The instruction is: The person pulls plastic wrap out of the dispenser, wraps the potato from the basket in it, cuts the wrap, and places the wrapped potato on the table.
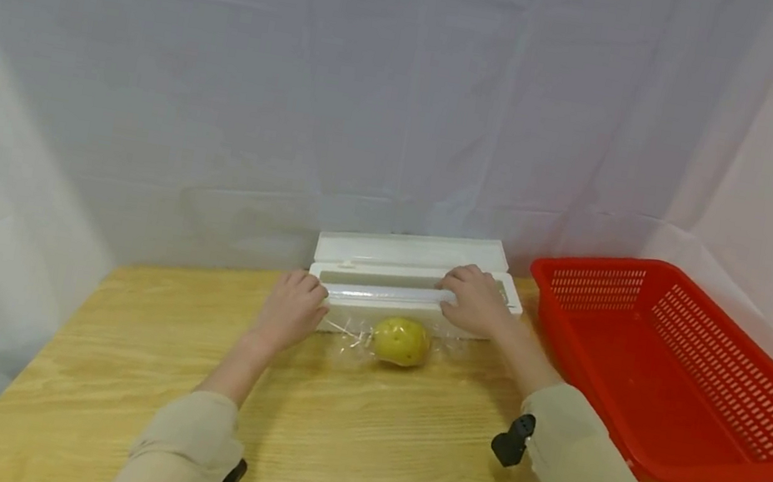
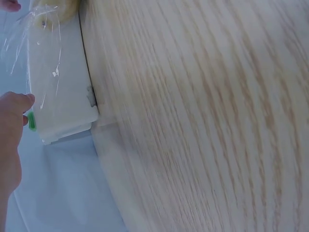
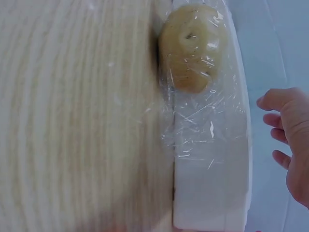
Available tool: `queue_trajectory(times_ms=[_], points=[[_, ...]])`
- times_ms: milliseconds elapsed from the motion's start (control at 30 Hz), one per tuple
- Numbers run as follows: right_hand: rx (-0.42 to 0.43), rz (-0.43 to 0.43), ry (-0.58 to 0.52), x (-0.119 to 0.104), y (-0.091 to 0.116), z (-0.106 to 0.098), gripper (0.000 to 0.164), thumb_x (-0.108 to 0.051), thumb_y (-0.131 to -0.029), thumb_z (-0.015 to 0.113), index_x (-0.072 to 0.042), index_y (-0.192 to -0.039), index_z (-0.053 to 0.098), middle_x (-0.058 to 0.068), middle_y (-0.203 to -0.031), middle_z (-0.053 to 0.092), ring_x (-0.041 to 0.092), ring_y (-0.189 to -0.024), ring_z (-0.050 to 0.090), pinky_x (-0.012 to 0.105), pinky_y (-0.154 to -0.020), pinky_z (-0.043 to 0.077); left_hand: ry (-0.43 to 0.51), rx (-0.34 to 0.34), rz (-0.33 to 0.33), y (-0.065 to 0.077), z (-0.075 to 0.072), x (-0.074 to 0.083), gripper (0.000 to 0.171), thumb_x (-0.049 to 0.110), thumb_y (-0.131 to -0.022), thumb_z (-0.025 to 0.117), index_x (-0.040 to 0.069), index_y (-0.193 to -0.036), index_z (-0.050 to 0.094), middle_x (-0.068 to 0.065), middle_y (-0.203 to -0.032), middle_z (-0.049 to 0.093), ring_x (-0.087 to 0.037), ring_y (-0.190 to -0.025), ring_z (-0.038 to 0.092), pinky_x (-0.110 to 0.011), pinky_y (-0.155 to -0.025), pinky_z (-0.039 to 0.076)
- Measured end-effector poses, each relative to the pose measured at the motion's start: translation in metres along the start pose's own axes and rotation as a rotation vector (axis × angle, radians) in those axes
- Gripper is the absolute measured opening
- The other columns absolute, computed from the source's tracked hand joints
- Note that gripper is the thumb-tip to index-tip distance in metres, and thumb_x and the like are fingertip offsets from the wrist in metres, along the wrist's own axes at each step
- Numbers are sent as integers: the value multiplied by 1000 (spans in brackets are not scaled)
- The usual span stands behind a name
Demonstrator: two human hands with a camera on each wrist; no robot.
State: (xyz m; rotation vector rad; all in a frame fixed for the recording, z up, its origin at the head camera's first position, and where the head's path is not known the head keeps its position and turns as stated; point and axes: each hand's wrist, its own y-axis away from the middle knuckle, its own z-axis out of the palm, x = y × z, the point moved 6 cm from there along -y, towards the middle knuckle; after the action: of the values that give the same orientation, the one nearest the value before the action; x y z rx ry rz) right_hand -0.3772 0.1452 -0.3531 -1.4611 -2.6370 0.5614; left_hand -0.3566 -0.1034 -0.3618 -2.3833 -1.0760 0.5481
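A white cling film box (image 1: pixel 413 314) sits at the table's back edge, its lid (image 1: pixel 411 252) raised. Inside lies a roll of cling film (image 1: pixel 386 294). Clear film (image 3: pixel 193 125) hangs over the box front and covers a yellowish potato (image 1: pixel 400 342), which rests against it. My left hand (image 1: pixel 292 310) is at the roll's left end, thumb and fingers pinching by its green end (image 2: pixel 32 121). Over the roll's right end is my right hand (image 1: pixel 474 299); in the right wrist view its fingers (image 3: pixel 277 99) are loosely bent with nothing between them.
To the right stands a red plastic basket (image 1: pixel 645 383) with perforated sides. White cloth (image 1: pixel 410 93) hangs behind the wooden table (image 1: pixel 355 438) and along both sides. Dark wrist devices (image 1: pixel 513 440) sit at the beige sleeves.
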Motion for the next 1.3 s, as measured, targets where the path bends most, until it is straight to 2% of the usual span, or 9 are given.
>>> queue_trajectory(times_ms=[100, 200, 400, 567, 700, 900, 1100, 1300], points=[[-26, 13, 20, 0, 8, 2, 26, -17, -81, 62, -9, -105, 66, 10, -111, 58, 30, -109, 46, 49, -84, 38, -45, 23, 36, 0, 0, 3, 19, 15, -74, 74, 2, -79, 63, -11, -81, 59, -29, -83, 53, -41, -78, 44], [-5, -1, 47, -3, 14, 1, 22, -17, -81, 65, -9, -101, 66, 9, -105, 59, 28, -105, 48, 47, -84, 38, -93, 23, 72, 1, 1, 6, 20, 17, -73, 75, 2, -78, 62, -10, -80, 58, -28, -82, 53, -40, -79, 44], [163, -92, 111, -2, 27, 1, 12, -6, -75, 69, -5, -86, 64, 9, -88, 56, 30, -92, 50, 45, -84, 37, -193, 18, 134, 2, 7, 12, 19, 17, -75, 72, 2, -76, 60, -10, -75, 55, -28, -80, 52, -41, -82, 43], [301, -142, 162, 2, 35, 5, 16, -4, -72, 72, -5, -84, 62, 10, -85, 57, 32, -89, 52, 43, -80, 41, -207, 15, 76, 5, 9, 10, 17, 13, -76, 71, 0, -77, 60, -11, -75, 55, -29, -82, 52, -40, -82, 43], [354, -177, 153, 2, 37, 8, 17, -4, -72, 71, -6, -88, 65, 10, -84, 59, 33, -86, 53, 44, -77, 42, -216, -13, 55, 6, 10, 10, 17, 14, -77, 70, 0, -77, 59, -10, -73, 53, -27, -79, 50, -39, -81, 42], [337, -205, 127, 1, 34, 11, 15, -4, -74, 70, -7, -88, 67, 9, -82, 57, 31, -82, 52, 44, -79, 40, -222, -11, 73, 2, 12, 14, 5, 2, -75, 62, 1, -74, 58, -8, -69, 51, -25, -73, 48, -38, -76, 43], [315, -166, 103, 6, 33, 6, 8, 0, -73, 67, -5, -75, 61, 9, -79, 54, 31, -81, 51, 44, -78, 40, -202, -5, 82, -3, 11, 15, 5, -3, -73, 62, 1, -73, 59, -9, -69, 53, -25, -74, 48, -38, -78, 43], [232, -71, 67, 11, 29, 0, 5, -3, -74, 63, -4, -74, 58, 9, -75, 57, 31, -81, 53, 42, -79, 41, -158, -20, 69, -10, 6, 17, 6, -4, -71, 61, 1, -75, 61, -10, -72, 57, -25, -73, 49, -39, -76, 43]])
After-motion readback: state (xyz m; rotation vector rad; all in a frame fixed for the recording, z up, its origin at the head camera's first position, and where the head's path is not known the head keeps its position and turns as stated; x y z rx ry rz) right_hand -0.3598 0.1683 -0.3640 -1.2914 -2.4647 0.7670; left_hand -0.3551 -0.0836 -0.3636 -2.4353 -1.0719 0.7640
